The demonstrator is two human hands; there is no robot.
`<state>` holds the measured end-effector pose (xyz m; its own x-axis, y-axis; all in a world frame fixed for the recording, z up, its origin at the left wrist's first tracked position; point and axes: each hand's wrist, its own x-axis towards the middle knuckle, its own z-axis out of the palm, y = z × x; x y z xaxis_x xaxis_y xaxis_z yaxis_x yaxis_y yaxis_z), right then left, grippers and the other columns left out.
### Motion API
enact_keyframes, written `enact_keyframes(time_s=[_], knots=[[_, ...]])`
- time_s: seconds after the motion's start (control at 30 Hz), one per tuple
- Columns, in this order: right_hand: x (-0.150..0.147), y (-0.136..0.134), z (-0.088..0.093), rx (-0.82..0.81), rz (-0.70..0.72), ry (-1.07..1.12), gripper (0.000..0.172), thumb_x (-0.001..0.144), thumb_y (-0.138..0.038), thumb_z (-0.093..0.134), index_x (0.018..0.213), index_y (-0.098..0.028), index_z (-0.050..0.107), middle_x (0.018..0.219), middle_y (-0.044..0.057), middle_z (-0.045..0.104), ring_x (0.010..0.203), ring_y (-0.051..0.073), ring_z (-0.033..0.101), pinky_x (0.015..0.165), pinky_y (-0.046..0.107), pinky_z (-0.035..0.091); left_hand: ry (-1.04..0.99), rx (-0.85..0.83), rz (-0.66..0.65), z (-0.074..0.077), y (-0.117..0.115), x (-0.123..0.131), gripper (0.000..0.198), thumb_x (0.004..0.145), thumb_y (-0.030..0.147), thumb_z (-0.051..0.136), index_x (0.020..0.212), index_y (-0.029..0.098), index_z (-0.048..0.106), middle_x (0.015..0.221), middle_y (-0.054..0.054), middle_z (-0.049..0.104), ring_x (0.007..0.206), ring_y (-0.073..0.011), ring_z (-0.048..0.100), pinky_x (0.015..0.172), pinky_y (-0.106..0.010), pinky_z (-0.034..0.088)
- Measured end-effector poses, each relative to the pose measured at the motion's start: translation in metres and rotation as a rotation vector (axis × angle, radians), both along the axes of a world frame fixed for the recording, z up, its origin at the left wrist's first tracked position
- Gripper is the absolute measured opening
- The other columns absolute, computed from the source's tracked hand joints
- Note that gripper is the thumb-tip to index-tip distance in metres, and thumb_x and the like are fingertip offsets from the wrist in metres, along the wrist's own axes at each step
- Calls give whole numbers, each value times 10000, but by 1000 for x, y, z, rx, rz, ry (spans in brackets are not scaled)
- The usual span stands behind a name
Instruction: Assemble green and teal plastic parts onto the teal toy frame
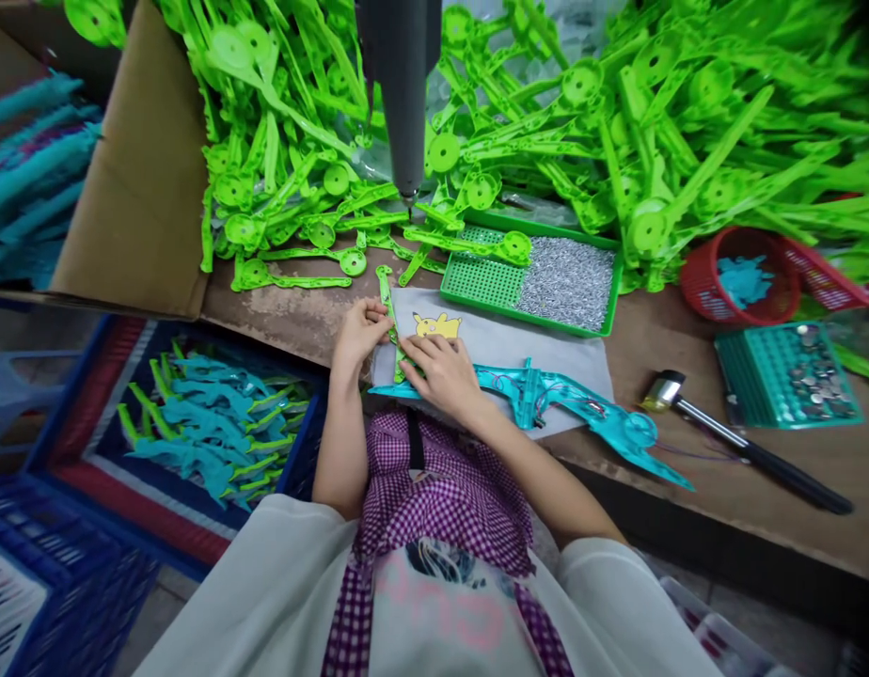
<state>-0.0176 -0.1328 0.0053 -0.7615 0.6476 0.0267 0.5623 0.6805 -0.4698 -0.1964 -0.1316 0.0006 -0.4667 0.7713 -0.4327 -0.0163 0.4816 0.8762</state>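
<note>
My left hand [364,331] pinches the side of a narrow bright-green plastic part [386,293] that stands lengthwise across the work cloth. My right hand [438,367] lies over the lower end of that green part, its fingers bent down on it, covering much of it. Under my right hand and out to the right stretches a long blue plastic shell [576,400] with thin dark wires on it. Both rest on a pale grey cloth [497,337] with a yellow cartoon figure. Whether the green part is seated in the blue shell is hidden by my fingers.
A dark powered driver [406,113] hangs above the bench. Green parts [297,179] pile up behind. A green tray [610,306] holds small metal pins. To the right are a hammer [745,442], a red basket [695,282] and a teal box [745,385]. A blue crate [311,414] stands lower left.
</note>
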Motion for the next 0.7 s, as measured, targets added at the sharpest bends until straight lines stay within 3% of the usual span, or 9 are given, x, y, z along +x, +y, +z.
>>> enact_keyframes(time_s=[0.17, 0.33, 0.5, 0.57, 0.7], knots=[[8, -4, 9, 21, -32, 109, 446, 1056, -404, 370, 1373, -202, 609, 1348, 106, 687, 1206, 260, 594, 963, 424, 380, 88, 102, -104, 8, -13, -15, 190, 765, 246, 688, 898, 176, 571, 705, 28, 601, 517, -98, 564, 495, -209, 469], [48, 15, 46, 114, -152, 274, 352, 1046, -378, 428, 1246, -244, 684, 1230, 86, 742, 1146, 236, 646, 966, 412, 389, 627, 312, -209, 12, -18, -53, 222, 867, 348, 620, 1002, 172, 621, 905, -45, 656, 724, -147, 621, 693, -276, 526], [68, 112, 64, 79, -168, 106, 317, 1013, -351, 473, 1080, -214, 751, 1092, 114, 764, 1013, 268, 671, 857, 401, 440, 943, 399, -338, -8, -7, -71, 262, 913, 292, 556, 1131, 154, 605, 1088, -112, 625, 904, -196, 648, 863, -343, 540], [70, 156, 63, 144, -286, -32, 342, 1003, -309, 455, 1033, -170, 765, 1052, 156, 757, 994, 304, 659, 843, 427, 439, 1002, 429, -360, -15, -5, -71, 286, 931, 289, 538, 1180, 158, 592, 1151, -136, 615, 1028, -234, 643, 936, -383, 527], [72, 213, 62, 210, -380, -202, 370, 991, -277, 428, 1178, -188, 734, 1196, 156, 722, 1079, 332, 638, 840, 446, 479, 1055, 473, -460, -21, -5, -70, 296, 946, 274, 521, 1213, 166, 590, 1193, -153, 608, 1096, -268, 630, 975, -423, 521]])
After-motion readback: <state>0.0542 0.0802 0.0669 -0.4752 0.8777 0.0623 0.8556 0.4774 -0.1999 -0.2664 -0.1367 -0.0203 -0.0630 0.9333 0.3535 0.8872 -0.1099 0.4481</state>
